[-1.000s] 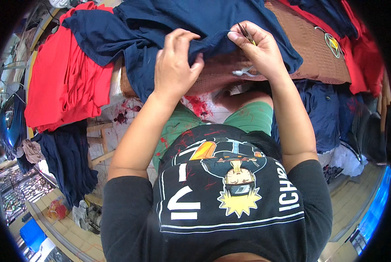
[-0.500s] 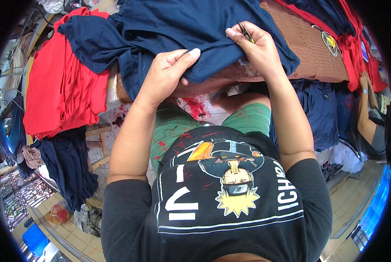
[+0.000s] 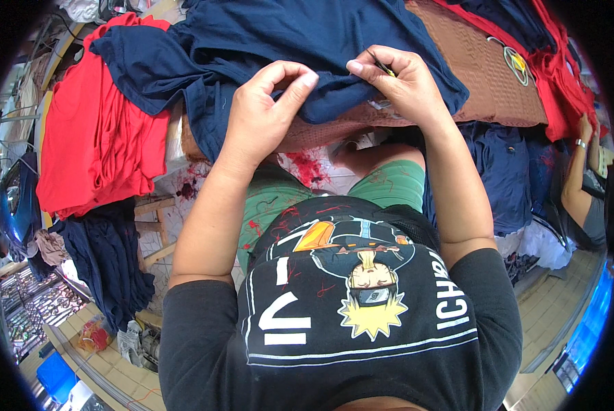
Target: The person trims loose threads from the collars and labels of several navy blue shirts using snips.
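A navy blue knit garment (image 3: 279, 41) lies spread over the padded table, its near edge hanging toward my lap. My left hand (image 3: 269, 103) is closed, thumb and forefinger pinched at that edge. To the right, my right hand (image 3: 406, 85) has thumb and forefinger together by the same edge. Small dark thread snips (image 3: 381, 63) with a bit of yellow stick up from its curled fingers, their points facing away from me. Between the two hands the cloth sags in a short fold. How firmly the right fingertips grip the cloth is hard to see.
Red garments (image 3: 105, 130) are stacked at the left, with dark navy cloth (image 3: 111, 267) hanging below. A brown quilted cover (image 3: 498, 89) lies over the table, bearing a looped cord (image 3: 516, 61). More navy cloth (image 3: 492, 175) hangs at right, near a co-worker's arm (image 3: 577, 171) and red fabric.
My left hand has risen a little and its fingers curl more. My right hand has come slightly lower and leftward, and the edge between them is bunched. The co-worker's hands shifted right.
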The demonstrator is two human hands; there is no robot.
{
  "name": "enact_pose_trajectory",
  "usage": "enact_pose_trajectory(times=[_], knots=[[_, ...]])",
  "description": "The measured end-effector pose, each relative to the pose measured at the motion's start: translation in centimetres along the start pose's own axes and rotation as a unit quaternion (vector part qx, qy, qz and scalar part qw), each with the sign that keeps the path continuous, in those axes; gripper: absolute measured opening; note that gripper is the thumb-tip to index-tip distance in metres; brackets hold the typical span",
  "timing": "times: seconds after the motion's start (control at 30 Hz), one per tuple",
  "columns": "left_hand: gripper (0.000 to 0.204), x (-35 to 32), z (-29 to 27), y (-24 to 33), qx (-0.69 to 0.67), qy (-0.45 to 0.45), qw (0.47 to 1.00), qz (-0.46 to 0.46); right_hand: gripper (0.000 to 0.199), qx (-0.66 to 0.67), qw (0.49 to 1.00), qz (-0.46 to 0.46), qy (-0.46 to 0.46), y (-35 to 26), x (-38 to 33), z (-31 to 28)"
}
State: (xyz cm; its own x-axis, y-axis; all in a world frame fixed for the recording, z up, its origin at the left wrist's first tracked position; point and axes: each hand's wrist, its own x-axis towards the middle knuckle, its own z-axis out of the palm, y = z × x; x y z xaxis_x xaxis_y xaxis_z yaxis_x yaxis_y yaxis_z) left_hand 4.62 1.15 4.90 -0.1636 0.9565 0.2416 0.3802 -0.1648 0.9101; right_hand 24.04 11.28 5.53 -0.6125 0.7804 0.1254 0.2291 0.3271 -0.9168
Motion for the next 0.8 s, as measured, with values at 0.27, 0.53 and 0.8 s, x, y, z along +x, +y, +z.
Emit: enact_pose_trajectory(times=[0.27,0.53,0.8], knots=[[0.021,-0.4,0.4,0.8,-0.016,-0.034,0.999,-0.022,0.022,0.001,0.994,-0.093,0.063,0.5,0.0,0.1],[0.021,-1.1,0.5,1.1,-0.198,-0.070,0.973,-0.099,0.017,-0.079,0.968,-0.220,0.097,-2.1,-2.1,0.7],[0.017,-1.2,1.2,1.2,-0.254,-0.054,0.961,-0.091,0.016,-0.114,0.961,-0.236,0.092,-2.1,-2.4,1.4]])
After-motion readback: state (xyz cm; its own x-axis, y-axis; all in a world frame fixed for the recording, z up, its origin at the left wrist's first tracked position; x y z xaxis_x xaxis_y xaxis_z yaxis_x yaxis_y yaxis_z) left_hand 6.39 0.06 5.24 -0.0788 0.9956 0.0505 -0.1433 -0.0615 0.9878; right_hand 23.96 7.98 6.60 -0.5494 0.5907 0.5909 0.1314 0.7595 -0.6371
